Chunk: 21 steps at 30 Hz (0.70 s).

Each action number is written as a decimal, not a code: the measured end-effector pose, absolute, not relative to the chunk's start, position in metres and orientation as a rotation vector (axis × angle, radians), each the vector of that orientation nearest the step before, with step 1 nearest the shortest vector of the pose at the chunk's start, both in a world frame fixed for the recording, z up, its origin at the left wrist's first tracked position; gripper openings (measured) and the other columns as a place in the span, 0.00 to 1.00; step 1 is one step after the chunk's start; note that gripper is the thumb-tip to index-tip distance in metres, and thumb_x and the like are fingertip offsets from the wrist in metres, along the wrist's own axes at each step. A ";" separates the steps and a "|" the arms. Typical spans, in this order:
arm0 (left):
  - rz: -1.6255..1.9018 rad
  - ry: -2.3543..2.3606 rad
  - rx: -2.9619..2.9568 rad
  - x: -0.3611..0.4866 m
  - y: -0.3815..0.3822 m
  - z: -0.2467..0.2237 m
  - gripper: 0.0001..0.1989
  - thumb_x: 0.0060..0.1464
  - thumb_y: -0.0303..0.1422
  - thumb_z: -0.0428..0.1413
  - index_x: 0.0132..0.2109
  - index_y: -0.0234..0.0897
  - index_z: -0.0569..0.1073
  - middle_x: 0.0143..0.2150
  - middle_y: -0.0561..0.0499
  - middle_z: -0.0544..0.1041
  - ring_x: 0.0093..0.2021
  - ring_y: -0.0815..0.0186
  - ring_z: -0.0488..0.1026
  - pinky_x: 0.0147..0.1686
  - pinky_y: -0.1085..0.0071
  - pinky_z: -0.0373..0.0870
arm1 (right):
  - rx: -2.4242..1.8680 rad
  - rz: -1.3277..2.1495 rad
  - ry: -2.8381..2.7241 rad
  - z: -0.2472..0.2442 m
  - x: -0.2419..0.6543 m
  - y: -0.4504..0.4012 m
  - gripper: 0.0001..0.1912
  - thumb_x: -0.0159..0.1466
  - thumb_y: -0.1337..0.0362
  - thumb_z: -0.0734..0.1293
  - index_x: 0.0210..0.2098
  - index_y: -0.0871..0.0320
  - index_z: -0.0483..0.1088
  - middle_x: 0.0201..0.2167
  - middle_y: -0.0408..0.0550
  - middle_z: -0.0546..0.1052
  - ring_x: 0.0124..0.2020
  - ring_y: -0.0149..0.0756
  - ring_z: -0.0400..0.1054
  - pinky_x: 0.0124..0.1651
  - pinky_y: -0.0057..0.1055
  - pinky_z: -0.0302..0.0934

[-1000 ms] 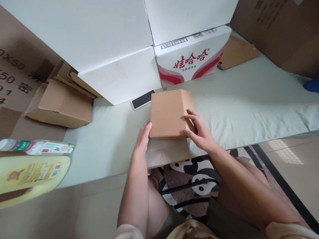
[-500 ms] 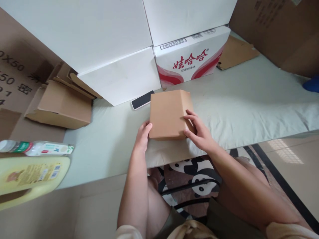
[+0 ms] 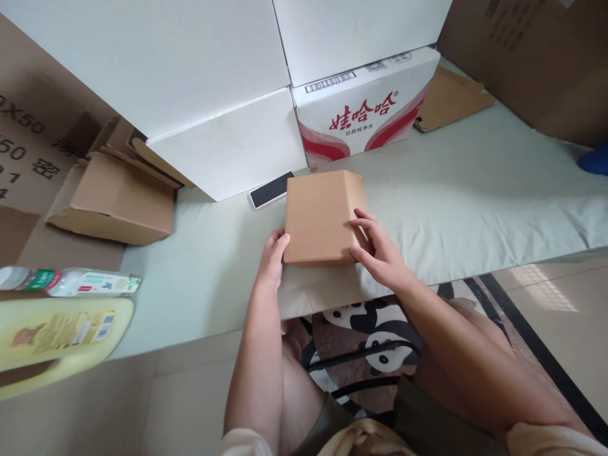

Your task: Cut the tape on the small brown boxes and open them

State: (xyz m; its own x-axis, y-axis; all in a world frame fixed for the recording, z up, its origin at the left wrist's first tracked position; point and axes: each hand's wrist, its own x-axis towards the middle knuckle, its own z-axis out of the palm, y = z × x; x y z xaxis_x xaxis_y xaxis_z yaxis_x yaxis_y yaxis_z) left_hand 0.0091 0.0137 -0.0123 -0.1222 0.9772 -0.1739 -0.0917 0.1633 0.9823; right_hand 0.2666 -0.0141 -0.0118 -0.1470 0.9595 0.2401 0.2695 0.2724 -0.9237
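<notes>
A small brown cardboard box (image 3: pixel 316 218) stands on the cloth-covered table (image 3: pixel 456 209), close to the front edge. At its left side is my left hand (image 3: pixel 275 253), the thumb on the box's edge and the other fingers partly hidden. My right hand (image 3: pixel 377 250) lies against the right side, its fingers and thumb touching the box. Behind the box, a dark phone-like object (image 3: pixel 272 191) is partly covered by it.
White boxes (image 3: pixel 228 145) and a white-and-red printed carton (image 3: pixel 363 117) stand at the back. An opened brown box (image 3: pixel 121 199), a clear bottle (image 3: pixel 80 282) and a yellow jug (image 3: pixel 71 329) are at the left. Flat cardboard (image 3: pixel 449 98) lies at the back right.
</notes>
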 end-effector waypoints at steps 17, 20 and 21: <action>1.228 1.325 0.943 0.009 0.014 -0.014 0.23 0.48 0.49 0.65 0.44 0.38 0.76 0.42 0.47 0.82 0.46 0.55 0.79 0.44 0.64 0.72 | -1.161 0.930 -1.617 -0.013 0.267 -0.014 0.23 0.67 0.53 0.68 0.59 0.48 0.66 0.73 0.56 0.61 0.76 0.55 0.54 0.73 0.59 0.56; 1.230 1.324 0.937 0.009 0.015 -0.015 0.23 0.47 0.49 0.65 0.44 0.38 0.76 0.42 0.47 0.82 0.47 0.55 0.79 0.44 0.64 0.72 | -1.159 0.924 -1.620 -0.014 0.266 -0.014 0.23 0.67 0.53 0.68 0.59 0.48 0.66 0.73 0.56 0.61 0.76 0.55 0.54 0.73 0.59 0.56; 1.230 1.323 0.937 0.008 0.015 -0.016 0.23 0.47 0.49 0.65 0.44 0.38 0.76 0.42 0.47 0.82 0.47 0.55 0.79 0.45 0.64 0.72 | -1.160 0.922 -1.621 -0.014 0.266 -0.014 0.23 0.67 0.53 0.68 0.59 0.48 0.66 0.74 0.56 0.61 0.76 0.55 0.53 0.73 0.59 0.56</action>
